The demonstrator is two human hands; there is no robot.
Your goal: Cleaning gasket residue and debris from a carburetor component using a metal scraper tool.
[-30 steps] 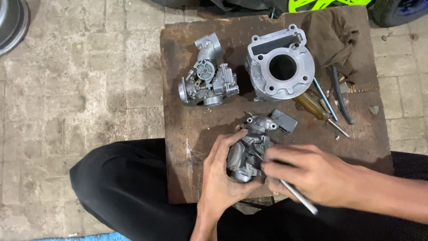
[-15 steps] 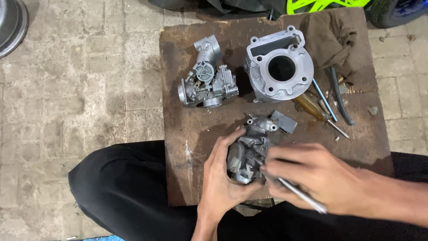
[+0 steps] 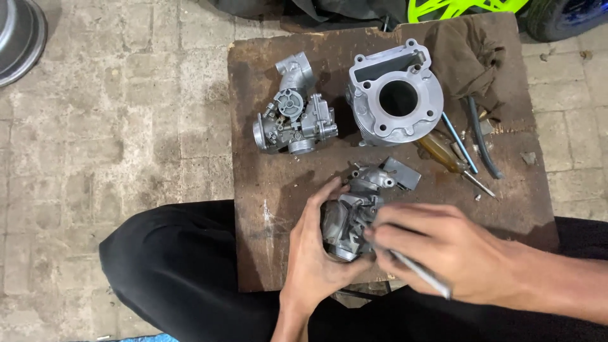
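My left hand (image 3: 313, 253) cups a grey metal carburetor (image 3: 354, 212) from the left and below, over the near edge of a brown wooden board (image 3: 266, 196). My right hand (image 3: 443, 250) is closed around a thin metal tool (image 3: 421, 272), whose tip is at the carburetor's right side. The tool's handle end sticks out toward the lower right. The fingers hide the carburetor's lower right part.
A second carburetor (image 3: 294, 120) lies on the board's far left, and an engine cylinder (image 3: 396, 95) at far centre. A brown rag (image 3: 468, 54), screwdrivers (image 3: 453, 155) and a black hose (image 3: 484, 142) lie at the right. A metal basin (image 3: 19, 38) stands on the paved floor.
My right hand has shifted slightly with the tool against the carburetor. The left hand keeps the same hold.
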